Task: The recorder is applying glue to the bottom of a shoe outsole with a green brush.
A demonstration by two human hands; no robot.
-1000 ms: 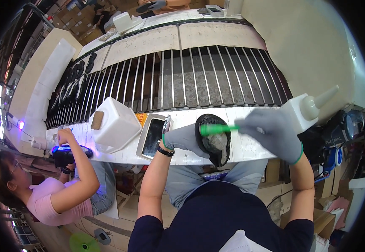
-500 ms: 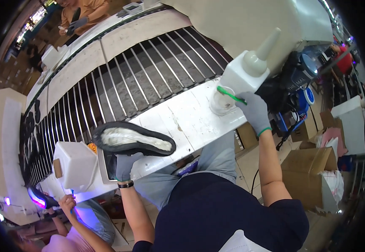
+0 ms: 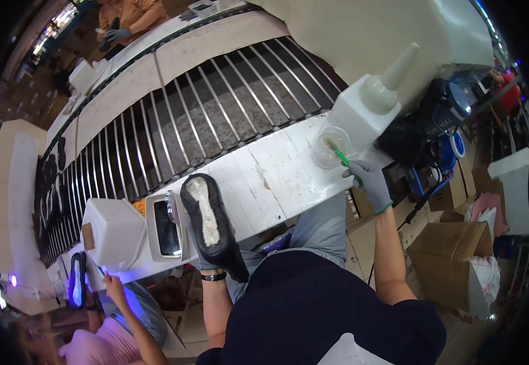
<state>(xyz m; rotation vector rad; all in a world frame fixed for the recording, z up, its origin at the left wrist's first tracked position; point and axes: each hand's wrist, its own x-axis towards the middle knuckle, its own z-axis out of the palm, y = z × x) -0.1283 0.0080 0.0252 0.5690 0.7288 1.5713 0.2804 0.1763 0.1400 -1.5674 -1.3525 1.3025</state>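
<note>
A black shoe (image 3: 205,207) is held bottom up over the bench's near edge, its long axis pointing toward me. A whitish strip runs down the middle of its underside. My left hand (image 3: 205,265), in a grey glove, grips it from below; the shoe hides most of the fingers. At the right, my gloved right hand (image 3: 371,184) is closed around a green toothbrush-like brush (image 3: 341,157). The brush head dips into a clear cup (image 3: 323,159) of pale liquid. Beside the cup stands a white squeeze bottle (image 3: 362,112) with a long nozzle.
A metal tray (image 3: 150,234) and a white square container (image 3: 113,230) sit left of the shoe. Beyond the white bench (image 3: 270,182) runs a conveyor of metal rods (image 3: 216,103). Co-workers handle shoes at the lower left and far side. Cardboard boxes (image 3: 447,255) stand right.
My left hand has turned the shoe from crosswise to lengthwise and drawn it nearer, uncovering the tray. The brush has tilted, its head now down inside the cup.
</note>
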